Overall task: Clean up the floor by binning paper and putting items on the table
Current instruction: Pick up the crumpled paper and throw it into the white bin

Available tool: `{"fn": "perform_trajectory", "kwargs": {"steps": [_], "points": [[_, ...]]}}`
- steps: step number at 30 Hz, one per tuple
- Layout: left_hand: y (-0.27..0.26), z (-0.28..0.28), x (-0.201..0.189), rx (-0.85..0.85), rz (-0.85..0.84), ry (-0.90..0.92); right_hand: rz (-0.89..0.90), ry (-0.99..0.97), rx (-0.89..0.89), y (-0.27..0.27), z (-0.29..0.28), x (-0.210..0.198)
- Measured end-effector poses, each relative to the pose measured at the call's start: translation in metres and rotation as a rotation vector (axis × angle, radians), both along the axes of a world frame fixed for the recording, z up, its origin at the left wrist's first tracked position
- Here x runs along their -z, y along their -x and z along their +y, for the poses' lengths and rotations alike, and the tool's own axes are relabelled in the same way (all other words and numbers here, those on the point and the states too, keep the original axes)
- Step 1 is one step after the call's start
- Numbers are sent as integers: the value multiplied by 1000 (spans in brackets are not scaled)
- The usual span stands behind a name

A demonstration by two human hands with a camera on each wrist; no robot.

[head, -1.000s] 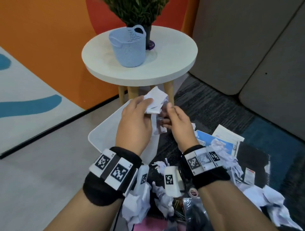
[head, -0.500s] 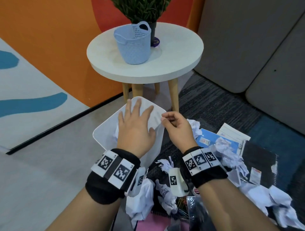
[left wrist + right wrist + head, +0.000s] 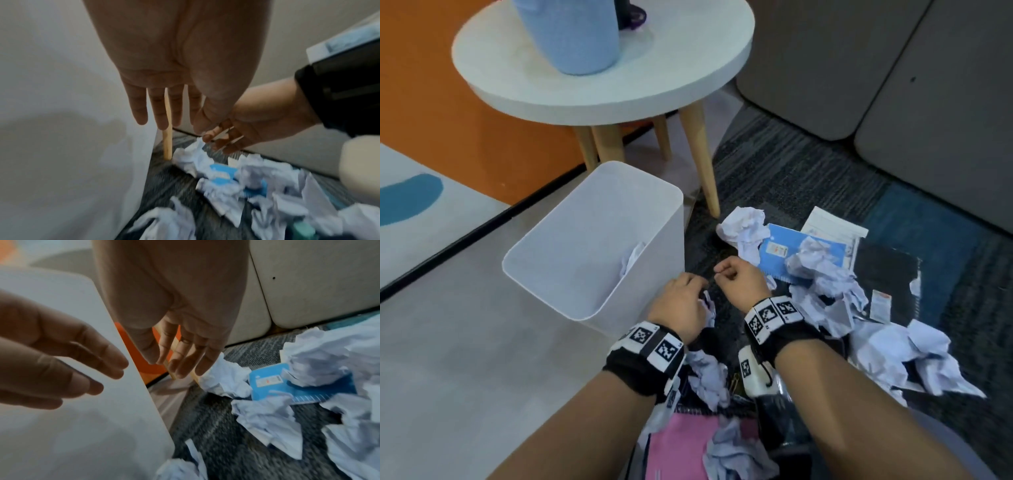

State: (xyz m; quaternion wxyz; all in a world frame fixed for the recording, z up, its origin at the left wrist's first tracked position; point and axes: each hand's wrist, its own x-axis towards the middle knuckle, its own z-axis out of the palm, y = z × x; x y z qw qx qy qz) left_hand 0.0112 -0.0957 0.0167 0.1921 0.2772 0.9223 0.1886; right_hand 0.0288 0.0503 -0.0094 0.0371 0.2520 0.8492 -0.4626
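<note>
A white bin [image 3: 599, 246] stands on the floor at the left, one crumpled sheet [image 3: 631, 260] inside it. Just right of it hovers the left hand [image 3: 681, 305], its grip apart and empty, then the right hand [image 3: 739, 281], fingers loosely curled around nothing. Further right, crumpled paper [image 3: 822, 274] lies scattered over a blue notebook [image 3: 787, 251] on the carpet [image 3: 774, 171]. The round tabletop [image 3: 688, 68] sits behind.

- Head view looks steeply down from above both hands, the white bin [image 3: 599, 246] beyond the left hand [image 3: 679, 305].
- Left wrist view looks along its palm, close.
- Right wrist view likewise; both share the bin wall and crumpled paper [image 3: 224, 379].
</note>
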Motion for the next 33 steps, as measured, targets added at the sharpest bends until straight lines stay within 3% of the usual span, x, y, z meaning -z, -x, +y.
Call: {"fn": "perform_trajectory", "kwargs": {"steps": [7,13,17,19,23,28,33], "points": [[-14,-30,58,-28,-135,175,-314,-221,-345,-6,-23,61],[-27,-54,69,-71,-192,140,-494,-304,-616,1,-49,102],[-28,-59,71,-91,-178,101,-440,-472,-598,-8,-58,107],[-26,-59,71,-99,-169,69,-416,-442,-533,-12,-55,107],[-22,-56,68,-73,-173,83,-451,-146,-253,-7,-42,81],[-20,-36,55,-34,-212,13,-367,255,-136,11,-27,16],[-19,0,15,-155,-79,-289,-221,159,-143,0,-5,-45]]}}
